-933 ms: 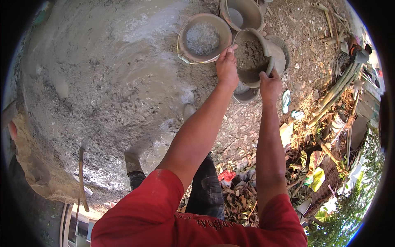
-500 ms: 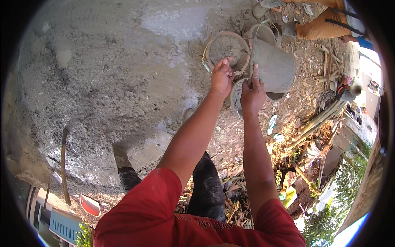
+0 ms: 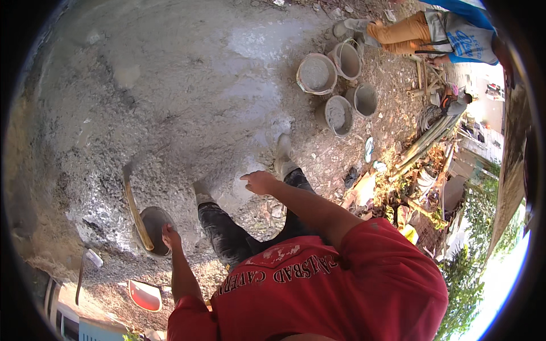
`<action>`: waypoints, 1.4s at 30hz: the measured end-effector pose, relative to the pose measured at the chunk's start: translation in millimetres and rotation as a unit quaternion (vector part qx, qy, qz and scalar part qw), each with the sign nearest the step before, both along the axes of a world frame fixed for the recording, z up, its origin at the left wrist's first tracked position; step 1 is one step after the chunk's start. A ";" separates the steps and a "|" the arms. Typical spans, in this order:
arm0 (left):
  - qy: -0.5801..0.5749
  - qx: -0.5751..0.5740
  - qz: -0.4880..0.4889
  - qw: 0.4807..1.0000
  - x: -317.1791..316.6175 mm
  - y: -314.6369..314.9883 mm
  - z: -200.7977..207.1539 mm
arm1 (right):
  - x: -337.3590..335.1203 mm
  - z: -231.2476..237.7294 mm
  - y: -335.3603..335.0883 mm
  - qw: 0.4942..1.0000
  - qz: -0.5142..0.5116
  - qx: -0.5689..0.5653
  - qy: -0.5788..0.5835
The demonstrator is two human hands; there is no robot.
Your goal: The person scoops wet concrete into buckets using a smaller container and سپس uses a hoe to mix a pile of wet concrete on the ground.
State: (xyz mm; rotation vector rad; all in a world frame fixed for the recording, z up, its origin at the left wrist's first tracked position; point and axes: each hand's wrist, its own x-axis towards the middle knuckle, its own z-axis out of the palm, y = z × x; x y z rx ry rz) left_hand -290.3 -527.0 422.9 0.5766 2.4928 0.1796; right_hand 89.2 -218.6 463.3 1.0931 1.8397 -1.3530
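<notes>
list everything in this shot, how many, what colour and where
wet mix: one spread, grey, left and middle
buckets: four, grey, grouped right of top centre
dark round vessel: one, dark grey, lower left
long-handled tool: one, tan handle, crossing the vessel
tray-like object: one, red, bottom left
sandals: two, pale, right of centre
poles: several, greenish tan, right
co-worker: one, orange trousers, top right
foliage: much, green, lower right
boots: two, muddy grey, centre
shirt: one, red, bottom
left hand: one, bare, at vessel's edge
right hand: one, bare, centre
</notes>
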 end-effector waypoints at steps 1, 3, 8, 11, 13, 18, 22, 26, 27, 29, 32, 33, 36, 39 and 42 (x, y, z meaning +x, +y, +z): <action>-0.029 -0.120 0.036 0.992 -7.1 -25.9 25.8 | -1.2 7.5 -8.8 1.000 -0.009 -0.013 -0.002; 0.013 -0.148 -0.025 0.989 -64.9 -109.6 56.5 | -24.3 22.4 1.9 0.999 -0.009 0.046 -0.015; -0.096 -0.301 -0.064 0.947 -115.4 -234.5 145.0 | -55.8 60.9 45.5 0.980 -0.067 0.171 -0.072; -0.159 -0.287 -0.053 0.943 -129.1 -264.1 186.2 | -91.9 106.9 63.3 0.963 -0.188 0.178 -0.070; -0.169 -0.230 -0.102 0.953 -143.3 -279.2 187.2 | -112.1 134.7 66.8 0.961 -0.193 0.194 -0.029; -0.163 -0.162 -0.040 0.972 -177.2 -256.1 174.3 | -99.8 169.6 8.8 0.923 -0.367 0.109 0.032; -0.146 -0.018 -0.039 0.988 -201.8 -191.5 155.2 | 11.3 147.1 -115.6 0.934 -0.326 0.091 -0.117; -0.167 -0.046 0.164 0.971 -221.8 -146.5 145.5 | 55.2 153.2 -223.3 0.955 -0.171 -0.016 -0.243; -0.228 0.020 0.243 0.943 -270.1 -159.4 143.2 | 17.8 149.5 -220.9 0.941 -0.203 -0.064 -0.262; -0.224 0.077 0.241 0.941 -280.2 -130.2 128.0 | 19.2 155.0 -222.5 0.932 -0.285 -0.029 -0.222; -0.152 0.058 0.142 0.976 -264.5 -82.6 127.0 | 11.0 170.6 -195.7 0.940 -0.304 0.072 -0.140; -0.087 0.046 0.047 0.994 -262.2 -77.7 133.8 | -3.6 177.9 -176.8 0.935 -0.316 0.089 -0.136; -0.070 0.056 -0.038 0.995 -277.9 -74.9 154.3 | -71.5 216.7 -101.7 0.943 -0.279 0.172 -0.060; -0.084 0.034 -0.057 0.994 -276.5 -81.4 150.5 | -110.3 229.6 -38.4 0.942 -0.250 0.221 -0.042; -0.122 -0.018 -0.049 0.991 -269.0 -98.0 136.6 | -124.9 221.4 -5.3 0.936 -0.230 0.265 0.000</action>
